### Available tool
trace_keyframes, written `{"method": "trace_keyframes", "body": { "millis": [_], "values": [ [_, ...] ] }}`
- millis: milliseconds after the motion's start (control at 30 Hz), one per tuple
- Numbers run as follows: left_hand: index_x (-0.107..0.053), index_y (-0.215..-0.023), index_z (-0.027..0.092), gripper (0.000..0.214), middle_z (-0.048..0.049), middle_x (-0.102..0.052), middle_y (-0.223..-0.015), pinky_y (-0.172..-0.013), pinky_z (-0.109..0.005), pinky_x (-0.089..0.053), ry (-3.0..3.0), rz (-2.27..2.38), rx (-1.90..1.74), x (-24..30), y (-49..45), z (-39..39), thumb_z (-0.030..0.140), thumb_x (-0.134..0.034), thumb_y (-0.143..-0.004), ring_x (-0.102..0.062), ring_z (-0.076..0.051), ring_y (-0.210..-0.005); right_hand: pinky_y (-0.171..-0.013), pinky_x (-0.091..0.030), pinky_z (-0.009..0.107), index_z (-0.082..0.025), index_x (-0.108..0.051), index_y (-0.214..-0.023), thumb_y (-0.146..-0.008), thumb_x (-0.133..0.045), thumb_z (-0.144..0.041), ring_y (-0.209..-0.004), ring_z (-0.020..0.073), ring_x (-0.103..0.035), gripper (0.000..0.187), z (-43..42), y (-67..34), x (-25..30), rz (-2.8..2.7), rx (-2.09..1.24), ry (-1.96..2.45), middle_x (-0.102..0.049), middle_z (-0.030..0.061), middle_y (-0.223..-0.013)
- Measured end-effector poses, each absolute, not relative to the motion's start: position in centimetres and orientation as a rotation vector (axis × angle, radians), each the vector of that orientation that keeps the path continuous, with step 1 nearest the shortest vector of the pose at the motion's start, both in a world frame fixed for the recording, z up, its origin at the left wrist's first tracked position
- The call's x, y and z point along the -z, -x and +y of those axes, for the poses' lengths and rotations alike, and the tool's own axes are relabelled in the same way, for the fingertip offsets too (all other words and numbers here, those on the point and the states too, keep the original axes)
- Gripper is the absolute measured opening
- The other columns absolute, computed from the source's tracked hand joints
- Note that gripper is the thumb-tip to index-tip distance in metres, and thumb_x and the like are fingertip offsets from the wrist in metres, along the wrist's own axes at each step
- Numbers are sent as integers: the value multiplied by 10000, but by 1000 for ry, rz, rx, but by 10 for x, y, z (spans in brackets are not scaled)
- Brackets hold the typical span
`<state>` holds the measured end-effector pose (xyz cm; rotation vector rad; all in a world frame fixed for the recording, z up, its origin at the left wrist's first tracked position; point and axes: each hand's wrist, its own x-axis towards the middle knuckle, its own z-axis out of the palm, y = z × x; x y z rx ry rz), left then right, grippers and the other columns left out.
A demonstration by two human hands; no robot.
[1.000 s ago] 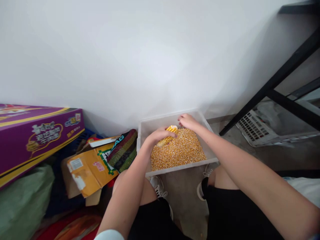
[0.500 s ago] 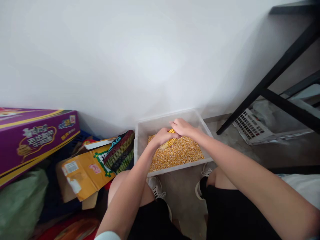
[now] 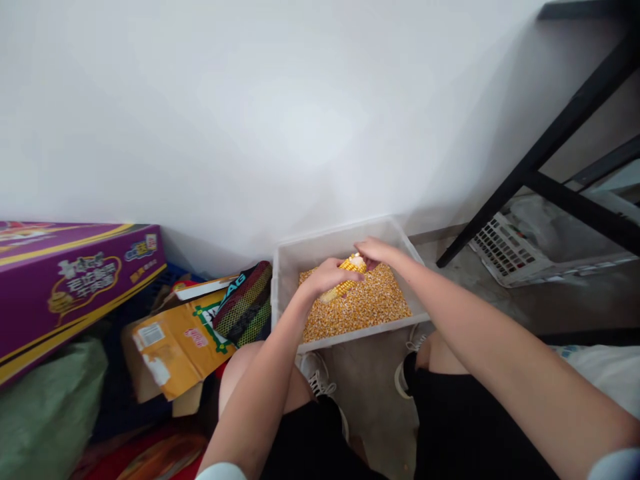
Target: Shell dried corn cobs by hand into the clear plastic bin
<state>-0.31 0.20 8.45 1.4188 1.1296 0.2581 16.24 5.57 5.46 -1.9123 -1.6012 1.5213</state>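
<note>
A clear plastic bin [image 3: 340, 243] sits on the floor between my knees, holding a heap of loose yellow corn kernels [image 3: 360, 307]. Over the heap, my left hand [image 3: 325, 277] grips the lower part of a yellow corn cob [image 3: 347, 279]. My right hand [image 3: 377, 252] closes around the cob's upper end, its fingers hiding part of the cob. Both hands are inside the bin's rim.
Left of the bin lie a mesh bag [image 3: 245, 307], torn yellow cardboard [image 3: 177, 350], a purple printed box [image 3: 75, 293] and a green sack [image 3: 45, 413]. A black metal frame [image 3: 550, 147] and a white plastic crate [image 3: 505, 250] stand at right, beside a white wall.
My right hand has moved back up the cob after coming nearer my left hand half a second ago. The view has shifted slightly.
</note>
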Motion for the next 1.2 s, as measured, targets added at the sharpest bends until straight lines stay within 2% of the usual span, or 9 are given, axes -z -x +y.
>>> {"method": "trace_keyframes", "body": {
  "millis": [133, 233, 367, 600, 700, 800, 967, 1067, 1200],
  "values": [
    [-654, -871, 126, 363, -48, -621, -775, -567, -260, -426, -1663, 1274, -270, -78, 9, 9, 371, -663, -604, -537, -132, -620, -510, -517, 289, -105, -577, -843, -919, -370, -290, -485, 161, -605, 288, 61, -168, -57, -1528, -1425, 1852, -630, 95, -635],
    [-653, -899, 156, 426, -46, -633, -784, -594, -274, -409, -1900, 1398, -279, -73, 12, 10, 432, -685, -575, -552, -163, -667, -504, -529, 307, -130, -577, -902, -922, -377, -409, -544, 177, -632, 344, 55, -164, -63, -1580, -1405, 1783, -665, 123, -779],
    [-646, -1000, 193, 494, -58, -652, -832, -617, -285, -400, -2059, 1442, -292, -71, 12, 9, 451, -683, -581, -572, -190, -707, -525, -544, 324, -146, -575, -999, -851, -469, -557, -567, 195, -642, 449, 40, -156, -70, -1641, -1736, 1667, -670, 126, -778],
    [-662, -926, 198, 427, -36, -641, -776, -556, -262, -358, -2053, 1450, -313, -77, 16, 13, 475, -657, -601, -557, -167, -656, -622, -564, 344, -131, -527, -1058, -872, -494, -379, -578, 193, -652, 312, 36, -159, -76, -1531, -1960, 1371, -658, 93, -679],
    [-658, -877, 186, 411, -36, -634, -741, -547, -262, -345, -2049, 1474, -301, -78, 19, 15, 480, -667, -590, -540, -160, -626, -658, -561, 353, -115, -550, -990, -883, -416, -315, -598, 196, -658, 264, 37, -158, -76, -1475, -1973, 1349, -662, 106, -683],
    [-642, -895, 183, 449, -55, -639, -766, -560, -269, -349, -2072, 1517, -291, -79, 20, 15, 510, -668, -588, -548, -174, -638, -661, -558, 364, -107, -561, -961, -891, -348, -324, -629, 202, -662, 311, 40, -157, -74, -1432, -1951, 1398, -674, 136, -774],
    [-596, -1003, 199, 498, -90, -648, -868, -639, -304, -389, -2191, 1607, -204, -80, 18, 9, 501, -664, -613, -590, -235, -768, -563, -551, 330, -157, -573, -980, -874, -393, -532, -678, 206, -650, 430, 41, -159, -70, -1515, -1669, 1629, -658, 147, -952],
    [-568, -1045, 201, 470, -100, -650, -901, -680, -315, -400, -2232, 1661, -198, -82, 14, 4, 448, -644, -653, -595, -258, -836, -545, -550, 321, -170, -582, -961, -838, -420, -620, -681, 211, -651, 495, 38, -157, -70, -1593, -1749, 1588, -660, 147, -916],
    [-561, -1060, 215, 458, -91, -652, -909, -689, -305, -399, -2218, 1720, -219, -84, 14, 4, 435, -640, -666, -599, -249, -842, -606, -560, 336, -139, -562, -905, -869, -429, -556, -640, 202, -656, 439, 36, -150, -74, -1585, -1841, 1491, -657, 122, -721]
  ]
}}
